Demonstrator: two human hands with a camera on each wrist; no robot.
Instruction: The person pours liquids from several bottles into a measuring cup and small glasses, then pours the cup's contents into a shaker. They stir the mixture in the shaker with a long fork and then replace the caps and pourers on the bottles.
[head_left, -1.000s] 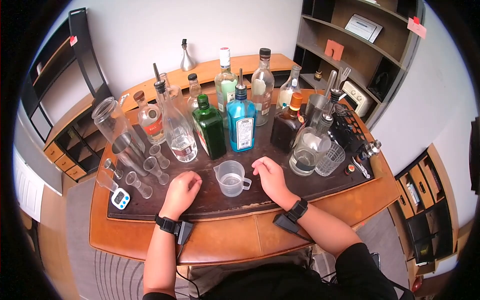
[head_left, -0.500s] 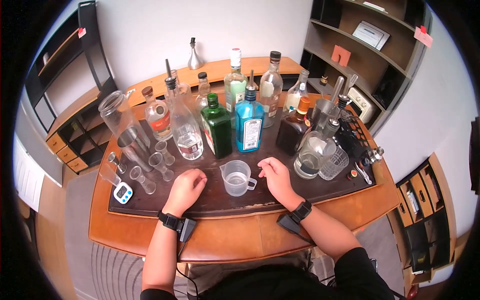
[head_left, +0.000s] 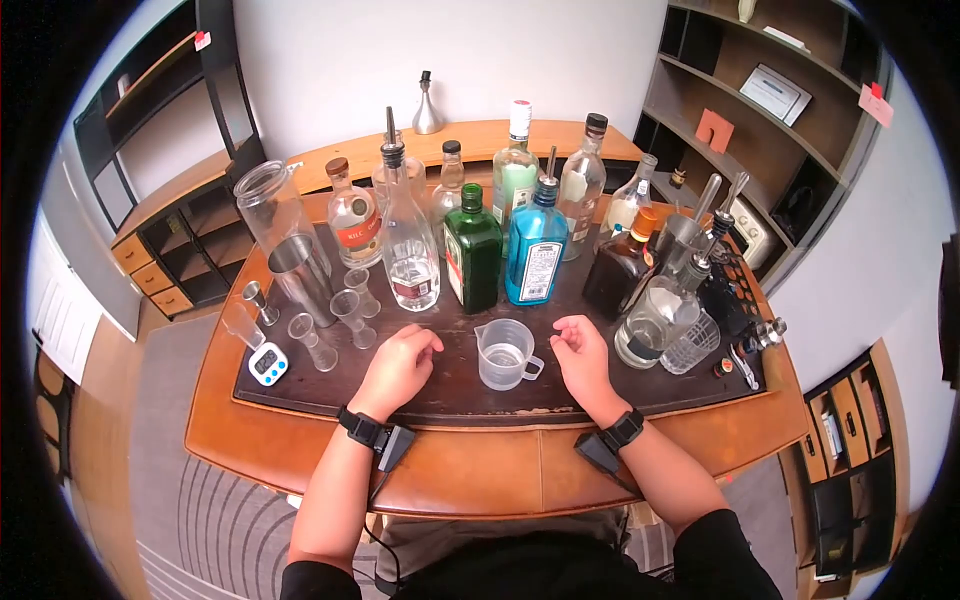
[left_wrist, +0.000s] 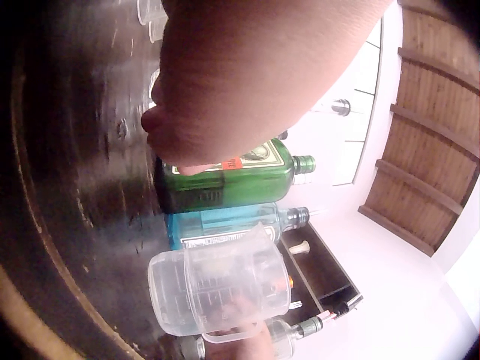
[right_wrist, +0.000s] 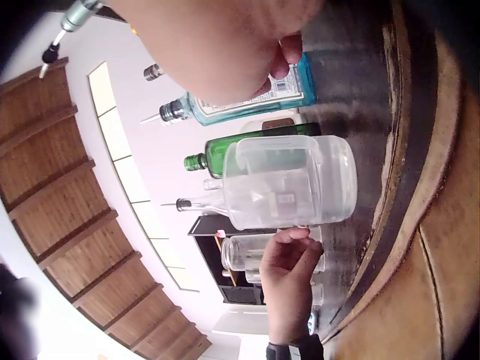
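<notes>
A clear plastic measuring cup (head_left: 505,356) with some clear liquid stands upright on the dark table mat, its handle toward the right. My left hand (head_left: 400,370) rests on the mat to its left, fingers loosely curled around nothing. On the cup's other side lies my right hand (head_left: 584,368), loosely curled and holding nothing, with a small gap to the handle. Behind the cup stand a green bottle (head_left: 478,262) and a blue bottle (head_left: 533,262) with a pourer. The left wrist view shows the cup (left_wrist: 225,289) near the blue bottle (left_wrist: 225,222).
At the left are a timer (head_left: 268,364), small glass jiggers (head_left: 312,343) and a metal shaker (head_left: 300,278). More bottles line the back. A clear mixing glass (head_left: 650,330), a textured glass (head_left: 692,345) and bar tools stand at the right.
The head view has turned left, so the table and everything on it appear further right. Both hands stay beside the cup, resting as before.
</notes>
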